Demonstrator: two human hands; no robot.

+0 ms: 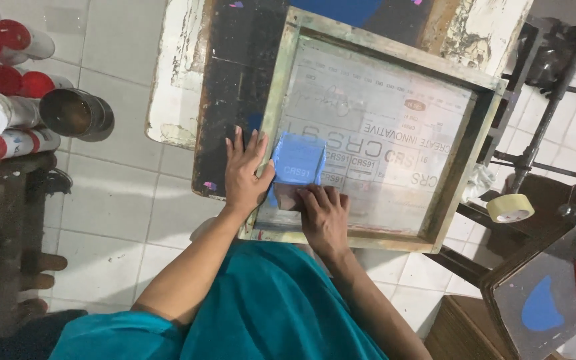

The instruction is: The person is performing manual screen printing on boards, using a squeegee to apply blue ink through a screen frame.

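A wooden-framed printing screen [281, 87] lies on a worn dark board [235, 73]. Its mesh carries pale lettering, and a patch of blue ink [299, 159] sits near the near-left corner. My left hand [246, 171] lies flat with fingers spread, pressing on the frame's left rail and the board beside the blue patch. My right hand [323, 215] rests inside the screen just below the blue patch, fingers bent down onto something small that I cannot make out.
Paint jars with red and white lids [8, 80] and an open metal tin [75, 113] stand on a shelf at left. A roll of tape [510, 208] lies at right by a metal stand [541, 113]. Another screen with a blue spot [543, 307] leans at lower right. White tiled floor [111, 220] below.
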